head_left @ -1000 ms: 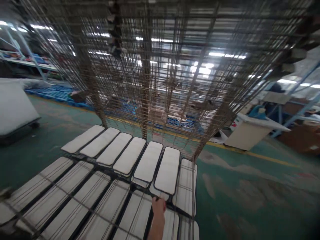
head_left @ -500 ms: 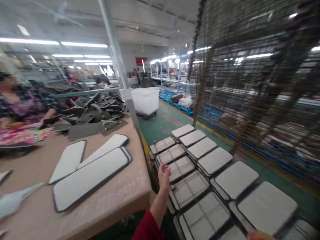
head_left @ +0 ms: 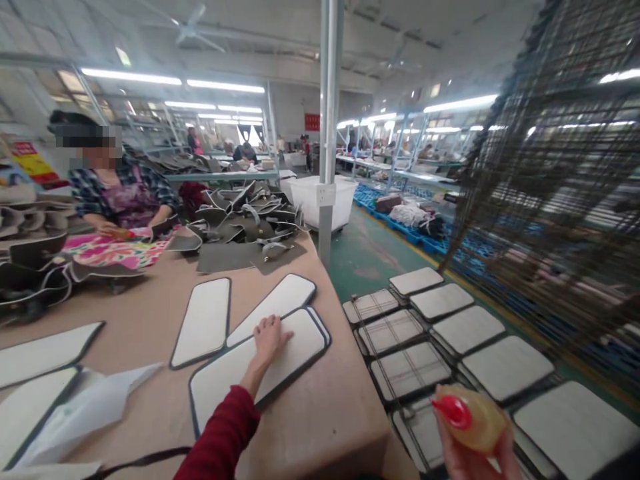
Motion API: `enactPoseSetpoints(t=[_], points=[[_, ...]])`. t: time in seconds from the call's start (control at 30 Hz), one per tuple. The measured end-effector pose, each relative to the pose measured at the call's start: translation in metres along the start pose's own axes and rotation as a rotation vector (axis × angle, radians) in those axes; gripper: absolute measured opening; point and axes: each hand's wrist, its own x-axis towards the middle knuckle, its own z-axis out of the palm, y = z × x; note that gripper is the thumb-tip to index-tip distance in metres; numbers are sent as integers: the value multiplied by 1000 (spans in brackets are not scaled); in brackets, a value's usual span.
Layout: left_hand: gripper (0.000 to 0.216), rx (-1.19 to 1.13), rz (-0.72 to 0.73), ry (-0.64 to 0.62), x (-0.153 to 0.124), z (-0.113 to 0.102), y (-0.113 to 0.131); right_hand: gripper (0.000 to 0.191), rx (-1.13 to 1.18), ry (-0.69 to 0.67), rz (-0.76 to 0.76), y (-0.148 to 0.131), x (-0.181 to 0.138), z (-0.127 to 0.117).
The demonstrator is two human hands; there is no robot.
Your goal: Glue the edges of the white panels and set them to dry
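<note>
My left hand [head_left: 270,339] rests on the white face of a long dark-edged panel [head_left: 223,385] on the table, its fingers spread and its thumb apart. The edge of another panel shows under this one. Beside it lie a slanted panel [head_left: 275,305] and a shorter panel [head_left: 203,320]. Low on the right, my right hand [head_left: 457,460] is wrapped round a yellowish squeeze bottle [head_left: 483,420], its red tip pointing left. Behind the bottle, white rectangular panels [head_left: 505,367] stand in rows on a low rack beside the table.
A grey post [head_left: 327,133] rises at the table's far corner. Dark grey cut pieces [head_left: 250,220] are heaped at the back, near a seated co-worker [head_left: 125,193] with floral cloth. A white bin [head_left: 345,200] stands beyond. Dark wire mesh [head_left: 565,200] leans at the right.
My left hand has moved left from above the rack onto the long panel. My right hand with the bottle has risen into view. The view has turned left.
</note>
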Motion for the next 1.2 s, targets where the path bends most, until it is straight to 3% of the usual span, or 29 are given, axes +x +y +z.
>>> enactPoseSetpoints(t=[0.13, 0.27, 0.4, 0.5, 0.67, 0.93, 1.07, 1.2], points=[[40, 145, 54, -68, 0, 5, -2, 38, 43, 103, -58, 24, -10, 44], [41, 229, 37, -102, 5, 1, 4, 42, 19, 128, -130, 37, -15, 66], [47, 291, -19, -163, 21, -5, 17, 43, 10, 68, -90, 39, -15, 73], [49, 336, -20, -203, 23, -10, 26, 39, 7, 5, -149, 39, -16, 79], [47, 403, 49, -216, -1, -15, 27, 36, 1, -128, -200, 32, -17, 89], [52, 485, 174, -192, -48, -11, 22, 39, -38, -206, -210, 25, -10, 81], [50, 478, 224, -214, -57, -8, 21, 39, -72, -202, -207, 28, -11, 84], [49, 445, 139, -182, -54, -9, 24, 36, -69, -196, -214, 29, -17, 90]])
